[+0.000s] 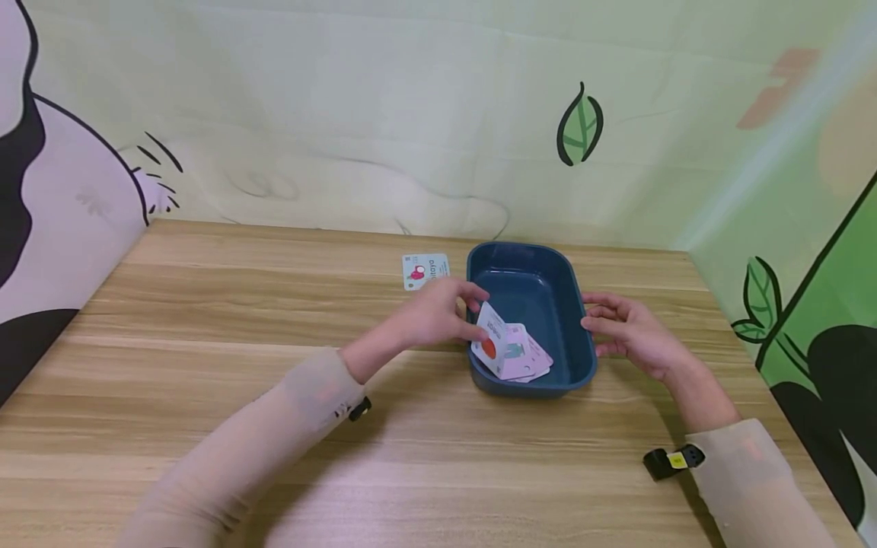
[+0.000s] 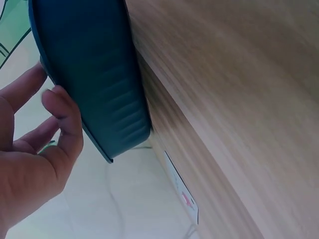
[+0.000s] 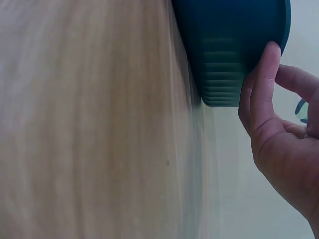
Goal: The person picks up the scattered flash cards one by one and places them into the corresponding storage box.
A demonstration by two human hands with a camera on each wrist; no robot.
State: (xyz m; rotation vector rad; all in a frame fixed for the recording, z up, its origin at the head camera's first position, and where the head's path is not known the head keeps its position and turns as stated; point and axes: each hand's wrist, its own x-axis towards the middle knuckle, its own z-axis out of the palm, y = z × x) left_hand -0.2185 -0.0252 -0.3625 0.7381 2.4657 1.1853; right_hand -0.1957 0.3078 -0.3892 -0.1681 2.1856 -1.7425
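Observation:
A deep blue rectangular box (image 1: 541, 285) stands on the table. Several small printed cards lie in its near left part. One card with a round orange-red picture (image 1: 495, 352) stands steeply tilted by the left wall. My left hand (image 1: 438, 313) reaches over the left rim, its thumb overlapping that card's edge, with a wide gap between thumb and fingers. In the left wrist view the fingers (image 2: 62, 107) are bent beside the rim; the cards inside are hidden. At the opposite side my right hand (image 1: 633, 335) touches the box's outer right wall with extended fingers (image 3: 264, 87).
A pitaya card (image 1: 425, 270) lies on the wooden table (image 1: 308, 289), left of the box near the back edge. Behind the table hangs a pale green printed backdrop (image 1: 342, 114). A black wrist device (image 1: 674, 461) is strapped at the right sleeve.

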